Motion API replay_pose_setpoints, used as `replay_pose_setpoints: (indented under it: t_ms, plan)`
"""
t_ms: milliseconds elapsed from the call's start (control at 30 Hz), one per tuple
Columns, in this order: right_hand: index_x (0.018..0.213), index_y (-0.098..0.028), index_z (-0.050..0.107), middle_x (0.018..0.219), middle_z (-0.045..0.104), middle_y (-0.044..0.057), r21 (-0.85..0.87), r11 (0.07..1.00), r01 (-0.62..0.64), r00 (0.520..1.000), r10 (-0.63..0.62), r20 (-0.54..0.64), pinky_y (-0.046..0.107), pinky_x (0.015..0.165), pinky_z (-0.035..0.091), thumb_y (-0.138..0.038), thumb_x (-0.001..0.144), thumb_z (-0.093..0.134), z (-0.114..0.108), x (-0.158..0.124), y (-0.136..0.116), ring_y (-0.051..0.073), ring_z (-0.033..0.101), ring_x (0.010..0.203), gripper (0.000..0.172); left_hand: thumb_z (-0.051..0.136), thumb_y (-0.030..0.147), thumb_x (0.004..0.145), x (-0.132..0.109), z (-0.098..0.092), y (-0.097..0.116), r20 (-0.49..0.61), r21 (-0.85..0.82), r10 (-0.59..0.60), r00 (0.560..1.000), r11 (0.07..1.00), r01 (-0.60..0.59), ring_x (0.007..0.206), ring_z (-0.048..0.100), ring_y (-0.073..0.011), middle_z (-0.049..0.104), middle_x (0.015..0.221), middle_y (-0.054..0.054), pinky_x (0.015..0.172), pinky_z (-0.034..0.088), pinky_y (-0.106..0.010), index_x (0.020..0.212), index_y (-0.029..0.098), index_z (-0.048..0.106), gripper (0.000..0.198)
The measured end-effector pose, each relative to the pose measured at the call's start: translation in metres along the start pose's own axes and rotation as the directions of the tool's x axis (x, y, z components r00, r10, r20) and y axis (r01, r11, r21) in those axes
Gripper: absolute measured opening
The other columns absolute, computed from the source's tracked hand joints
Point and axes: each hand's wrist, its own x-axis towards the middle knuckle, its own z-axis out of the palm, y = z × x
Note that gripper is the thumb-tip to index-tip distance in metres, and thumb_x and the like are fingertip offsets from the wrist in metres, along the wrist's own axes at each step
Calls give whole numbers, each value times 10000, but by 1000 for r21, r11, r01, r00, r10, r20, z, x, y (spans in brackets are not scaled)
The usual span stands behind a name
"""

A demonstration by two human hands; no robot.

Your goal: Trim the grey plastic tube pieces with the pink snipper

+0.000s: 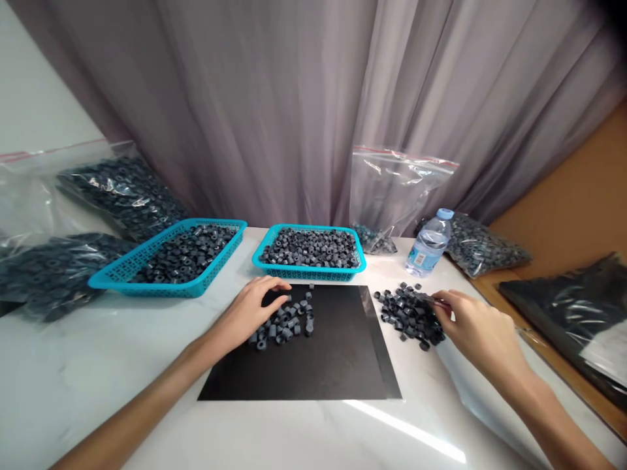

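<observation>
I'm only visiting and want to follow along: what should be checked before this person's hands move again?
1. Right hand has its thin tool: ok, held at the darker pile.
2. Left hand free of small pieces: cannot tell; its fingers hide what is beneath.
3. The two piles apart: ok, bare black mat lies between the greyer pile and the darker one.
4. All loose pieces on the mat: not ok; the darker pile lies on the tabletop.
5. Bottle capped: ok, it stands behind the darker pile.
</observation>
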Motion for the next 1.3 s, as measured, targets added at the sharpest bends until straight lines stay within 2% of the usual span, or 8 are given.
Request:
replay_pose_setpoints:
  t_ms: [167,233,433,700,833,967,1133,1300]
  plan:
    - [964,-231,706,877,754,13,56,998,25,994,-19,-110,271,497,202,-320,954,566,-1,-2,-9,158,596,556,166,495,434,975,28,11,6,150,86,-3,989,996,-10,1071,651,-253,714,1176,-66,941,487,-349,1210,240,692,363]
    - [969,-221,702,871,749,17,70,996,55,989,-45,-143,267,493,211,-322,963,547,1,-4,-16,148,584,532,185,515,442,967,33,18,13,146,123,-20,989,992,2,1061,649,-268,722,1100,-81,911,488,-348,1236,230,693,386]
    - [944,-204,695,812,725,33,113,982,153,978,-134,-160,265,493,232,-310,970,499,5,-9,-28,150,603,554,224,547,396,952,30,31,29,90,209,-95,991,975,75,1011,641,-268,667,1034,-81,844,478,-343,1122,237,731,297]
    - [946,-202,695,793,728,34,123,978,169,977,-149,-155,273,506,236,-306,955,508,9,-11,-29,157,617,567,214,508,372,961,32,29,21,102,154,-107,989,984,90,872,674,-229,705,943,-48,717,449,-292,928,245,710,241]
    - [956,-204,693,836,744,26,113,980,166,980,-150,-131,269,511,238,-308,967,526,11,-11,-30,160,631,582,197,486,405,958,33,22,13,132,79,-99,986,993,89,903,680,-263,742,973,-70,783,473,-326,937,225,722,298]
    - [971,-202,696,820,738,19,114,978,177,975,-158,-156,265,507,242,-315,972,532,10,-12,-29,160,627,576,200,465,429,957,32,11,3,180,-33,-51,982,998,58,1100,664,-280,752,1152,-84,989,455,-360,1042,215,743,361]
    - [1026,-182,699,864,715,50,161,938,305,933,-262,-245,253,510,342,-353,1010,489,9,-15,-33,163,667,649,271,575,462,896,27,5,-4,224,-154,-53,973,984,89,997,703,-259,758,1106,-110,924,526,-361,1158,155,716,427]
    - [1402,-200,540,1035,634,89,239,791,563,826,-538,-168,243,520,457,-409,1068,392,10,-25,-52,138,645,632,420,671,423,838,23,8,-8,222,-235,-56,973,966,109,869,713,-222,769,938,-80,827,568,-330,1094,148,721,379]
